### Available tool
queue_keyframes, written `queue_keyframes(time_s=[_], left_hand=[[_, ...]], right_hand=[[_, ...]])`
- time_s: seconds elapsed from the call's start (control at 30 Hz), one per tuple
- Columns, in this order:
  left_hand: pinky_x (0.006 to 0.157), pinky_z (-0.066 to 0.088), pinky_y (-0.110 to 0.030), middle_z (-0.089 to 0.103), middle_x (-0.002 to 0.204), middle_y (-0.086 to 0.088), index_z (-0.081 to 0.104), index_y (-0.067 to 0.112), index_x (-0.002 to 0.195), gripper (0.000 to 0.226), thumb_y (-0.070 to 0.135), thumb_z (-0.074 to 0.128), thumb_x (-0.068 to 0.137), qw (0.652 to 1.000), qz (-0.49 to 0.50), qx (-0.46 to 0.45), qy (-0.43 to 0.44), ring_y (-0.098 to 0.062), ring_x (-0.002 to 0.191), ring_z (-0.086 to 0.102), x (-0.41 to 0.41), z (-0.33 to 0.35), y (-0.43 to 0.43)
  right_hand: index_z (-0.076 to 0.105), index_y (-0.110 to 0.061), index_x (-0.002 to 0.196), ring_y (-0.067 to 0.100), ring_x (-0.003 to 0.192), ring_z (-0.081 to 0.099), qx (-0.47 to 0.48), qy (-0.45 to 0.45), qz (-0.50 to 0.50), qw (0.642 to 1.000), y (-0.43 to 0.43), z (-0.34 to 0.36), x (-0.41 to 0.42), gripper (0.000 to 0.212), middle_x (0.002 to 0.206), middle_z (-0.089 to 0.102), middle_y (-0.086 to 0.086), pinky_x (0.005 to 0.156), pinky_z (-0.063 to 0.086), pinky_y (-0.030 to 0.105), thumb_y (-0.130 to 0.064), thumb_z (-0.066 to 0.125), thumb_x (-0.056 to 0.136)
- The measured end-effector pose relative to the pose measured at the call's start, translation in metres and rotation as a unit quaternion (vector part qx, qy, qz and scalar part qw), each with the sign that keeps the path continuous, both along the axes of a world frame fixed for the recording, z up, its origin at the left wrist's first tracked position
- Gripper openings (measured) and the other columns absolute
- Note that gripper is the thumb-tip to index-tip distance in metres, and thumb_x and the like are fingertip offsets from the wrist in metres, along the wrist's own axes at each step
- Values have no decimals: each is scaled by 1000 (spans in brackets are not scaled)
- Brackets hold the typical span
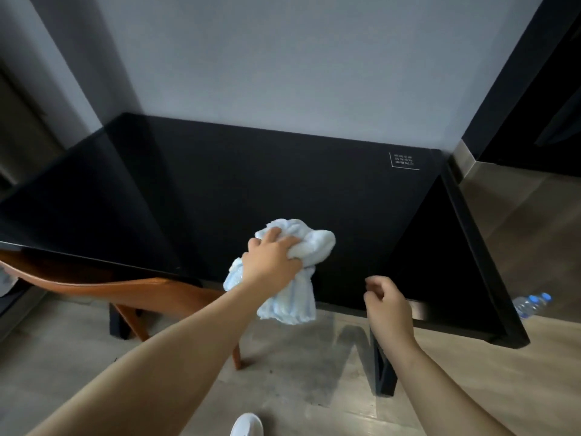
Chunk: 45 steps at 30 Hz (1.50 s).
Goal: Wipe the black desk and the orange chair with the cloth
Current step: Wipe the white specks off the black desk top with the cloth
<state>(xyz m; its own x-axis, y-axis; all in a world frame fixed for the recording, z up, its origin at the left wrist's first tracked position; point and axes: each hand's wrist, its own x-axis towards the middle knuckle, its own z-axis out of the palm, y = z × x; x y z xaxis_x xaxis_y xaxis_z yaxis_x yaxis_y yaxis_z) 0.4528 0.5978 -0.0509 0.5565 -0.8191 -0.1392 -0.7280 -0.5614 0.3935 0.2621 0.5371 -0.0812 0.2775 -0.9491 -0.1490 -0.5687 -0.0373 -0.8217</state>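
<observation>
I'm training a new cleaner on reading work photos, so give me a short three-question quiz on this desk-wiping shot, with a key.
1. True or false: the left hand grips the light blue cloth.
2. Where does the orange chair stand? A) pushed under the black desk at its left end B) on top of the desk C) against the right wall
3. Fill in: on the floor to the right of the desk stand clear plastic ____ with blue caps.

Key
1. True; the cloth is bunched on the desk near its front edge, part hanging over it.
2. A
3. bottles. The right hand, loosely curled, holds nothing.
</observation>
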Motion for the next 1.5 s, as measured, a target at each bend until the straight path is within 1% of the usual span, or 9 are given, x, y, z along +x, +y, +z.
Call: queue_keyframes(time_s=[0.17, 0.4, 0.6, 0.77, 0.9, 1.03, 1.23, 1.4, 1.5], left_hand=[[100, 29, -50, 2, 155, 3, 43, 41, 129, 43, 35, 46, 87, 973, 222, 15, -56, -36, 129, 24, 93, 0, 24], [110, 12, -61, -14, 157, 1, 17, 47, 141, 59, 50, 38, 87, 928, 353, 108, 47, -40, 141, -9, 182, -32, 48], [111, 16, -49, 4, 156, 7, 31, 50, 136, 54, 44, 46, 84, 994, 75, 76, 20, -34, 140, 6, 153, -35, -9], [103, 26, -36, 29, 151, 8, 55, 41, 125, 43, 33, 56, 83, 982, -174, 4, 71, -27, 130, 33, 132, -27, -26], [100, 32, -46, 31, 150, -1, 58, 36, 124, 49, 34, 50, 76, 992, -50, -63, -97, -38, 128, 35, 189, -33, -5], [106, 17, -62, 1, 155, 6, 31, 56, 132, 51, 57, 43, 82, 984, 147, 104, -2, -36, 141, 3, 212, -43, 4], [107, 23, -53, -1, 157, 9, 25, 54, 138, 57, 54, 46, 86, 993, -62, 72, -63, -34, 142, 2, 136, -46, -32], [106, 20, -45, 7, 154, 18, 31, 57, 133, 54, 50, 53, 83, 953, -288, 65, -70, -24, 140, 9, 82, -49, -44], [103, 26, -42, 10, 154, 16, 33, 54, 133, 54, 50, 51, 83, 971, -218, 26, -92, -22, 136, 17, 98, -53, -46]], right_hand=[[54, -19, 125, 1, 83, 52, 20, 1, 38, 999, -8, 0, 53, 31, 123, 56, -1, 64, 37, 14, -11, 46, 96], [56, -19, 119, -3, 74, 50, 28, 4, 48, 998, -20, -5, 133, 29, 118, 56, -3, 59, 37, 11, -9, 45, 94], [59, -18, 115, 9, 94, 55, 20, 8, 8, 1000, -23, -7, 148, 27, 110, 58, -3, 64, 35, 9, -8, 46, 93], [59, -18, 116, 9, 98, 51, 0, 21, -22, 1000, -28, -4, 146, 28, 105, 57, -7, 80, 35, 21, -8, 48, 93], [59, -16, 116, 10, 99, 52, 4, 2, -35, 999, -30, -6, 145, 26, 108, 58, -4, 78, 36, 20, -7, 46, 95], [57, -17, 118, 7, 90, 50, 16, 20, -44, 999, -29, -12, 145, 27, 112, 57, -3, 65, 36, 14, -8, 45, 95], [58, -19, 118, 7, 102, 51, 3, 20, -66, 998, -30, -10, 137, 28, 115, 58, -4, 79, 36, 18, -8, 48, 95], [59, -15, 118, 8, 103, 52, -27, 8, -83, 996, -36, -5, 111, 29, 115, 60, -1, 81, 36, 19, -5, 49, 93], [56, -17, 124, 20, 116, 50, -68, 107, -124, 984, -43, -5, 84, 32, 124, 58, 2, 92, 41, 33, -11, 51, 93]])
